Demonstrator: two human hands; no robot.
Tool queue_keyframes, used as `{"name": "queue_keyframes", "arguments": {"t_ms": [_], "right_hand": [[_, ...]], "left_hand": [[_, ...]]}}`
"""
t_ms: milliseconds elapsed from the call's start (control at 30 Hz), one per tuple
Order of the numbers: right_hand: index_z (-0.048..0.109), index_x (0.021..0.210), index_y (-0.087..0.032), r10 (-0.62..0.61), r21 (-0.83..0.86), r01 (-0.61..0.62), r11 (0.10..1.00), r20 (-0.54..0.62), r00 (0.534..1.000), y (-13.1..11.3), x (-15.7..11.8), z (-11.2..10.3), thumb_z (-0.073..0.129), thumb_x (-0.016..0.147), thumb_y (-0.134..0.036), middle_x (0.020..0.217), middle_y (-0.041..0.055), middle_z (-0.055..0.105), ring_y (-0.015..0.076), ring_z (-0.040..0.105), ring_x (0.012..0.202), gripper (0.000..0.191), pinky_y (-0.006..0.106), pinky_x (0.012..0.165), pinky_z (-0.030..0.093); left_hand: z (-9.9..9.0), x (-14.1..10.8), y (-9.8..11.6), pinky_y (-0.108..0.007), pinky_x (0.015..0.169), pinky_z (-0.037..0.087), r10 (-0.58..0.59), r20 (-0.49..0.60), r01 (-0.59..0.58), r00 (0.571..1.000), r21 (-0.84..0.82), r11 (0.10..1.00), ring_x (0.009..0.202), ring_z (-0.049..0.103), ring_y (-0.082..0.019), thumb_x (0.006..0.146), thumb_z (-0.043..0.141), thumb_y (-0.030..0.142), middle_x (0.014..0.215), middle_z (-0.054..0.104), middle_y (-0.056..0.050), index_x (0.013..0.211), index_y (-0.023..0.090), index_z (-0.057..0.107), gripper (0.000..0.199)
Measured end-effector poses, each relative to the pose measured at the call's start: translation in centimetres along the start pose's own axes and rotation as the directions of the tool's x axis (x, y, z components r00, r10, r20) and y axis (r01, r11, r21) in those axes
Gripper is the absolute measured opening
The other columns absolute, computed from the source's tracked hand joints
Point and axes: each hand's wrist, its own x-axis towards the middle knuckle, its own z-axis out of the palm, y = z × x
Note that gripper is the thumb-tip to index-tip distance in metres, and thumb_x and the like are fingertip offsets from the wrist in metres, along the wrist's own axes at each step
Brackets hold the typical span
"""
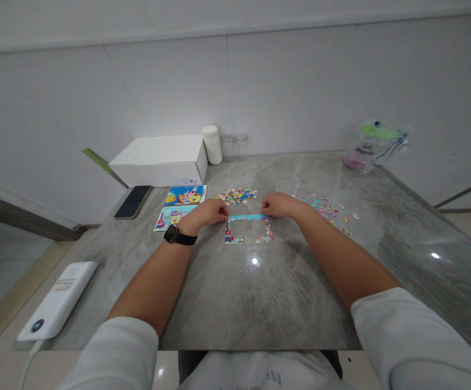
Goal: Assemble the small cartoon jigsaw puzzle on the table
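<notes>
Left hand [211, 211], right hand [279, 205]: grip unclear | puzzle border [246, 218] at fingertips | piece pile [237, 195] beyond | white box [157, 160] behind

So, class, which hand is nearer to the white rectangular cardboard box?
Left. The left hand is in front of the box, near its right end; the right hand is farther to the right.
</notes>
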Motion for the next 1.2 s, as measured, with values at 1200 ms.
{"name": "queue_keyframes", "arguments": {"t_ms": [1200], "right_hand": [[0.073,0.110,-0.017,0.469,0.390,-0.278,0.878,-0.582,0.664,11.8,-13.1,-6.1,0.057,0.097,-0.033,0.107,0.0133,0.078,0.0246,0.069,0.092,0.026,0.034,0.083,0.051]], "left_hand": [[3.0,-5.2,14.5,-0.033,0.070,0.044,0.617,-0.187,-0.580,0.765,0.217,0.785,0.077,0.062,-0.018,0.110,0.037,0.046,0.081,0.066,-0.008,0.078,0.020,0.067,0.051]]}}
